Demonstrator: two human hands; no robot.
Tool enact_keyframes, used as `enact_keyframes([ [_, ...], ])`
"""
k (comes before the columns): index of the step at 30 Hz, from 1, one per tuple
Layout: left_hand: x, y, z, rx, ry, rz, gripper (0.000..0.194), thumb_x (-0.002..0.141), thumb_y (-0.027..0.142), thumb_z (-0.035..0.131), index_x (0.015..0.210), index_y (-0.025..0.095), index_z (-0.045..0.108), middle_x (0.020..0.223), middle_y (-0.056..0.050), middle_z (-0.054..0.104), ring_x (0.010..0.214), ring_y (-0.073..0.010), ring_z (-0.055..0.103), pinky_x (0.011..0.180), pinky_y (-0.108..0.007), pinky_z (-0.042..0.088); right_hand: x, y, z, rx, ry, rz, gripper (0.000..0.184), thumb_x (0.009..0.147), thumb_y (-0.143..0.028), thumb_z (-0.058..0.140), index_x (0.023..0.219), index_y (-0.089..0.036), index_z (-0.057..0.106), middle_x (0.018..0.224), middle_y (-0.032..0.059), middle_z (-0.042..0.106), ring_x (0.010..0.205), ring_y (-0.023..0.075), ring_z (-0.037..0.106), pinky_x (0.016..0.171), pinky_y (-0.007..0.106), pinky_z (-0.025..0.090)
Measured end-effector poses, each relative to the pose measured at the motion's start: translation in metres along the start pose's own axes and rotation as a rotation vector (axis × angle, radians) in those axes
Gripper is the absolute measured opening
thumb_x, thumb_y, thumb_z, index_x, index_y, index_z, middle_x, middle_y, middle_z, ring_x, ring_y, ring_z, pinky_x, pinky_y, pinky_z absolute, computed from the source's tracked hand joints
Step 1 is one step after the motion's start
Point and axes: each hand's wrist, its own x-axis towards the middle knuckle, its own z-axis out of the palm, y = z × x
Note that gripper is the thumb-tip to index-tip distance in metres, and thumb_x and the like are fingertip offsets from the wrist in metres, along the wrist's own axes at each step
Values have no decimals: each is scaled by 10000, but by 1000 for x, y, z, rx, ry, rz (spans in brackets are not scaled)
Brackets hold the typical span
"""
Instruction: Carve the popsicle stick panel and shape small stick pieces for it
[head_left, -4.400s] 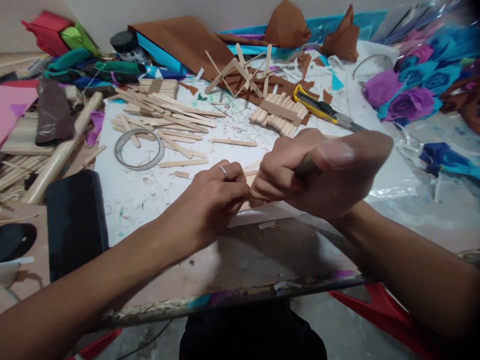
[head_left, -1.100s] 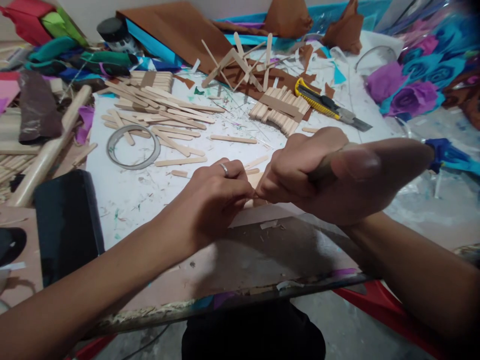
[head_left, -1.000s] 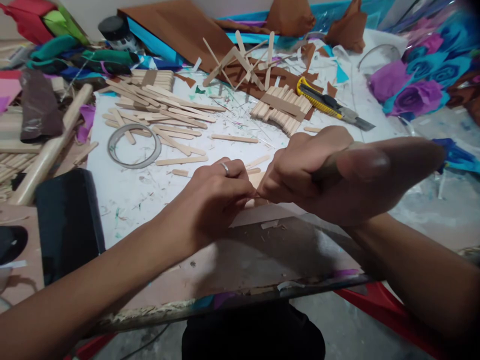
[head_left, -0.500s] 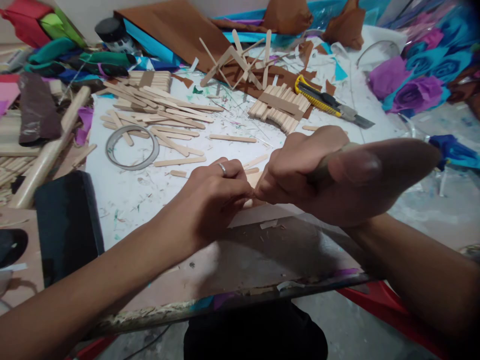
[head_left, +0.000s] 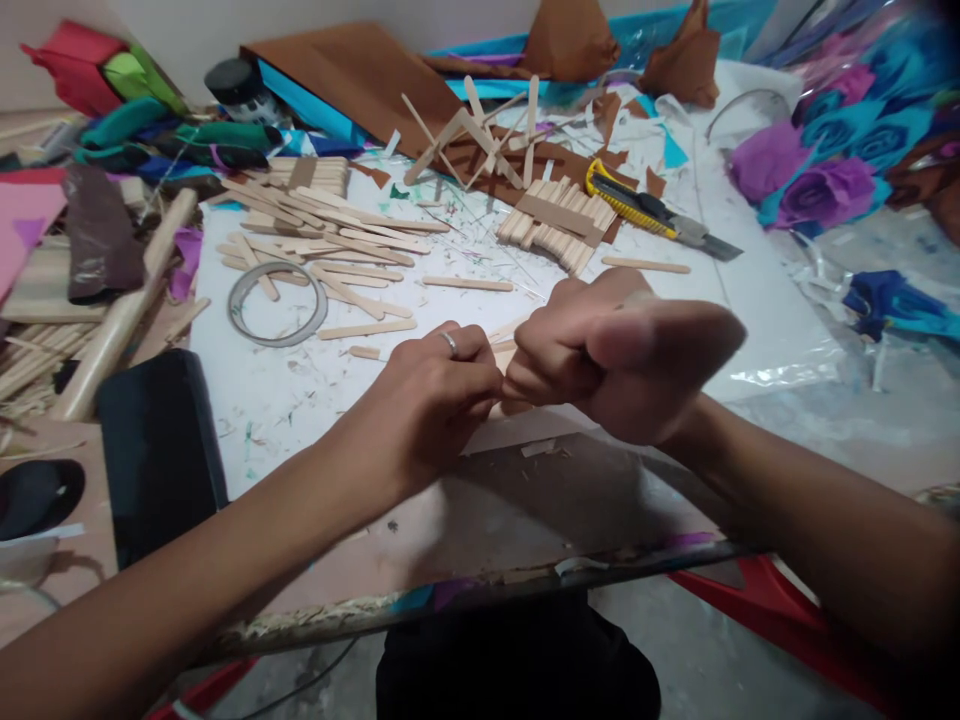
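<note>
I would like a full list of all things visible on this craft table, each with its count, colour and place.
craft sticks: many, pale wood, loose pile at left centre
stick panel: one, pale wood, top centre
utility knife: one, yellow and black, right of the panel
tape ring: one, grey, left of centre
paper roses: several, purple and blue, far right
brown sheet: one, back
black block: one, near left edge
stick piece: one, pale, between both hands
left hand: ring on finger, pinching the piece
right hand: closed fist, against the piece
</note>
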Motion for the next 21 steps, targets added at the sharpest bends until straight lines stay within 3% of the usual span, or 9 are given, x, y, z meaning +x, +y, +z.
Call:
enact_keyframes([
  [3, 0, -1, -1, 61, -6, 20, 220, 879, 52, 617, 801, 185, 773, 800, -27, 692, 733, -140, 615, 661, -259, 446, 3, 8, -1, 148, -65, -210, 428, 874, -280, 551, 539, -216, 293, 534, -60, 177, 488, 86, 185, 476, 289, 150],
  [5, 1, 0, -2, 47, -43, -6, 242, 893, 50, 600, 845, 192, 789, 824, -34, 694, 794, -157, 637, 709, -269, 469, 6, 9, -1, 213, -131, -250, 440, 889, -284, 541, 516, -207, 320, 501, -66, 200, 454, 75, 198, 456, 272, 166],
  [8, 3, 3, -4, -10, -105, -53, 261, 906, 58, 587, 911, 200, 805, 847, -40, 692, 848, -173, 651, 785, -291, 493, 7, 4, -1, 275, -148, -198, 501, 881, -361, 593, 484, -205, 331, 454, -72, 231, 418, 70, 207, 447, 271, 192],
  [11, 4, 5, -6, -4, -121, -71, 258, 907, 69, 588, 900, 199, 811, 854, -40, 696, 813, -160, 634, 762, -285, 470, 5, -1, 0, 280, -62, -140, 542, 835, -371, 674, 466, -199, 316, 440, -75, 226, 420, 65, 186, 464, 277, 191],
  [16, 5, 2, -6, 14, -116, -30, 268, 907, 87, 577, 929, 205, 816, 862, -42, 712, 782, -149, 623, 720, -272, 449, 4, 0, 2, 335, -89, -173, 559, 869, -406, 640, 472, -195, 307, 428, -76, 201, 395, 62, 165, 454, 265, 187],
  [21, 6, -2, -4, 92, -140, -16, 267, 903, 95, 569, 909, 193, 817, 910, -70, 722, 866, -194, 661, 763, -303, 489, 4, -15, 7, 258, -22, -143, 611, 860, -435, 692, 463, -194, 295, 433, -71, 213, 393, 69, 198, 463, 274, 220],
])
